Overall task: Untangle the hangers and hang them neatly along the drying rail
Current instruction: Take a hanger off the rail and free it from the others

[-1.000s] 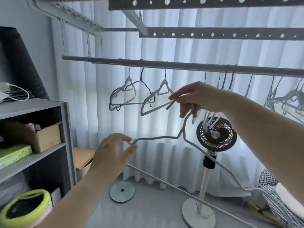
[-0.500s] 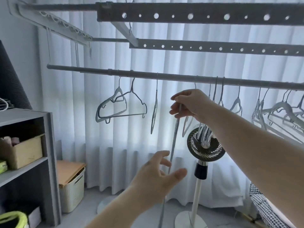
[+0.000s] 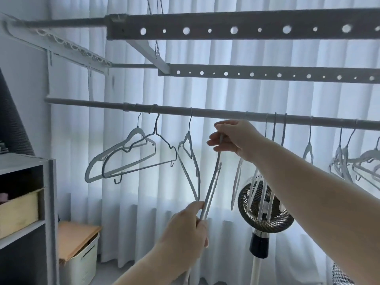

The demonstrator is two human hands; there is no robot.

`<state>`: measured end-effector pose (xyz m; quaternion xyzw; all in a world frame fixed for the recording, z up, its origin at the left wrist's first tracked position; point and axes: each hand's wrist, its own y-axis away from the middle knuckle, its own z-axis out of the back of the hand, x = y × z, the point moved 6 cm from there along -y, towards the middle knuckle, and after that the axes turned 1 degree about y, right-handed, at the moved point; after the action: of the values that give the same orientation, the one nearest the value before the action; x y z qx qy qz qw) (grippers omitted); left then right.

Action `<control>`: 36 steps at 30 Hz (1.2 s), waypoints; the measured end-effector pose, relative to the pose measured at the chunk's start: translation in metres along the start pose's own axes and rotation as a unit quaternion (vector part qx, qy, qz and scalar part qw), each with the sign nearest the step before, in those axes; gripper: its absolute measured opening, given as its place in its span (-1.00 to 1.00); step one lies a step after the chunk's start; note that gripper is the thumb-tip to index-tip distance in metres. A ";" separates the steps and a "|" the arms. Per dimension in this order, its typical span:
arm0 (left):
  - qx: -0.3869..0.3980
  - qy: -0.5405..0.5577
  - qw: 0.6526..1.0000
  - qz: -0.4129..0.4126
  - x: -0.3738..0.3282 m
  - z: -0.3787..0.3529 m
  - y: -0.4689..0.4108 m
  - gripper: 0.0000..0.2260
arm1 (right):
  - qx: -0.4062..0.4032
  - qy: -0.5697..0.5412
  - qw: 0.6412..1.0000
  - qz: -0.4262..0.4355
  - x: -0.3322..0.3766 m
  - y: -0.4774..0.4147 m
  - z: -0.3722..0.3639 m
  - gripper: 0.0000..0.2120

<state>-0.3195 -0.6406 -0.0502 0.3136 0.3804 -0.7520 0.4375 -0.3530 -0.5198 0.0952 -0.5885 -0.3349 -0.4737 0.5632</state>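
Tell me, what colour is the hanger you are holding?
Grey. The hanger shows best in the head view.

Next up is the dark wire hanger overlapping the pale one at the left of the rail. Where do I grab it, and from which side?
Probably the dark wire hanger's neck, just under its hook, pinched from the camera side. That stretch stands clear of the pale hanger, while its shoulders and bottom bar cross the pale one lower down. Then lift it straight off the rail.
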 end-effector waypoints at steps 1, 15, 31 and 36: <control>0.000 0.028 1.000 0.006 -0.002 -0.002 -0.006 -0.68 | 0.005 0.016 1.000 0.003 0.000 -0.006 0.002 -0.87; 0.023 0.269 0.963 -0.004 -0.071 0.002 -0.091 -0.83 | -0.133 0.582 0.762 0.251 0.021 -0.067 0.062 -0.67; -0.014 0.224 0.974 0.032 -0.070 -0.012 -0.160 -0.87 | -0.015 0.686 0.702 0.193 -0.001 -0.097 0.078 -0.56; 0.004 0.218 0.975 0.039 -0.063 -0.022 -0.154 -0.83 | -0.009 0.682 0.701 0.208 -0.002 -0.098 0.078 -0.54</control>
<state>-0.4282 -0.5448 0.0347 0.4864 0.4509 -0.6495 0.3718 -0.4302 -0.4295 0.1334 -0.1640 0.2756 -0.6196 0.7165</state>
